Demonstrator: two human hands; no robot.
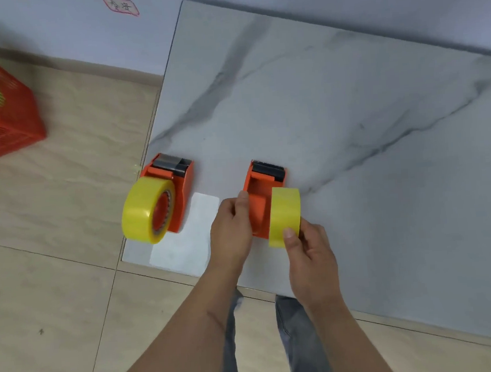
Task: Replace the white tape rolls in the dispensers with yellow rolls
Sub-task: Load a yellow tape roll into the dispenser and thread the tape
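Right hand (308, 248): fingers curled round a yellow tape roll (284, 215), thumb (289, 236) pressed on the roll's outer band near its lower edge, the other fingers behind the roll and mostly hidden. Roll held upright on edge, touching the right side of an orange dispenser (264, 197); whether it is seated on the dispenser's hub cannot be told.

Left hand (232, 233): fingers bent against the left side of the same dispenser, thumb tip (242, 196) resting on its upper left edge. Grip steadies the dispenser body; the fingers underneath are out of sight.

Dispenser between the hands: orange body, dark toothed cutter at the far end, standing on a grey marbled board (350, 120).

Left of the left hand's fingers: a white sheet (184, 248) lying flat on the board's near left corner.

Further left, past the sheet: second orange dispenser (177, 184), carrying a second yellow roll (144, 211) on its left side, the roll overhanging the board's edge. Metal cutter at its far end.

Well away to the far left: red slatted basket (7, 121) on the tiled floor (55, 271), something green inside it.

Far edge: pale wall with a small pink-edged label (120, 6).
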